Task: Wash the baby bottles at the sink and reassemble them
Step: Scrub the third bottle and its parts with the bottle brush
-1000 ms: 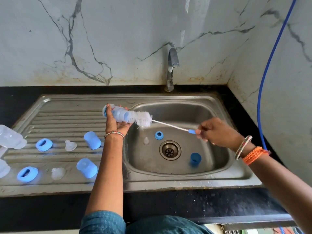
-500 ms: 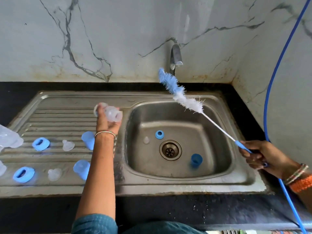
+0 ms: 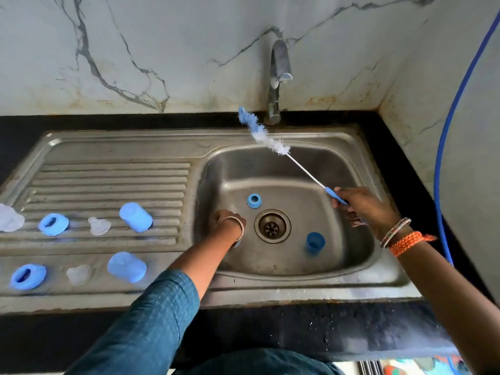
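Baby bottle: not clearly visible; presumably under the left hand (image 3: 230,226) low in the sink basin (image 3: 351,255), grip indeterminate. Right hand (image 3: 362,209) pinches the bottle brush (image 3: 273,143) handle, long axis running far-left toward the tap (image 3: 278,77). Left hand nearer the ring (image 3: 254,200).

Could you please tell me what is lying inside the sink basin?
In the sink basin: a blue ring, a blue cap, and the left hand, which hides whatever it holds.
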{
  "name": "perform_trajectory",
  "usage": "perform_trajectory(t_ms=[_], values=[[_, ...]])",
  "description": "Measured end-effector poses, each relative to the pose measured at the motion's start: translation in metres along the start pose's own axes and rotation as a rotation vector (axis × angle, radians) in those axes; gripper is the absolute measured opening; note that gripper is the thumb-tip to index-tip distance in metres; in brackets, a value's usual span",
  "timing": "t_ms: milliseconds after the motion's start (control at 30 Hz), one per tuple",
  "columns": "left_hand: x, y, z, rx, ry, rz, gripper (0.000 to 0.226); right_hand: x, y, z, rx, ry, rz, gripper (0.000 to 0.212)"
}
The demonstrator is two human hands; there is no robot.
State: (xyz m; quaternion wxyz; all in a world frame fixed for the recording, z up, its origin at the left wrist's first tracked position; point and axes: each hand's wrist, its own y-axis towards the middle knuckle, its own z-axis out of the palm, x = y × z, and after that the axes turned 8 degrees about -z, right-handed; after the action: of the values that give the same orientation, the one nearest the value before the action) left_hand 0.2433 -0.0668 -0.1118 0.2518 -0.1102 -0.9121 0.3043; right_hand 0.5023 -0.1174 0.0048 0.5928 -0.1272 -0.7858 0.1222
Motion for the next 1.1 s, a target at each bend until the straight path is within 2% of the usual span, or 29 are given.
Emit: perform_trajectory(t_ms=[100, 200, 333, 467, 533, 600, 800, 1000, 1067, 1100], values=[[-0.007, 0.002, -0.001, 0.017, 0.123, 0.011, 0.057, -0.001, 0.008, 0.001, -0.012, -0.049, -0.015, 0.042], [-0.012, 0.008, -0.010, 0.062, 0.129, -0.022, 0.055, -0.001, 0.014, 0.001, -0.025, -0.127, -0.072, 0.043], [-0.002, 0.028, -0.032, 0.052, -0.139, 0.008, 0.075, 0.001, 0.027, 0.002, -0.073, -0.210, -0.173, 0.042], [0.010, 0.065, -0.041, -0.142, -0.442, 0.154, 0.077, 0.002, 0.045, 0.002, -0.134, -0.289, -0.292, 0.043], [0.008, 0.084, -0.040, -0.223, -0.514, 0.204, 0.075, 0.003, 0.053, 0.002, -0.156, -0.310, -0.327, 0.042], [0.002, 0.101, -0.039, -0.227, -0.481, 0.219, 0.070, 0.005, 0.063, 0.002, -0.168, -0.331, -0.341, 0.040], [-0.005, 0.124, -0.032, -0.214, -0.412, 0.207, 0.033, 0.010, 0.078, 0.006, -0.107, -0.373, -0.380, 0.033], [-0.003, 0.117, -0.014, -0.173, -0.407, 0.188, 0.045, 0.010, 0.071, 0.019, -0.097, -0.389, -0.370, 0.031], [-0.001, 0.111, -0.017, -0.235, -0.660, 0.164, 0.040, 0.011, 0.064, 0.019, -0.116, -0.400, -0.396, 0.033], [0.001, 0.106, -0.024, -0.253, -0.925, 0.129, 0.037, 0.012, 0.060, 0.018, -0.124, -0.428, -0.409, 0.033]])
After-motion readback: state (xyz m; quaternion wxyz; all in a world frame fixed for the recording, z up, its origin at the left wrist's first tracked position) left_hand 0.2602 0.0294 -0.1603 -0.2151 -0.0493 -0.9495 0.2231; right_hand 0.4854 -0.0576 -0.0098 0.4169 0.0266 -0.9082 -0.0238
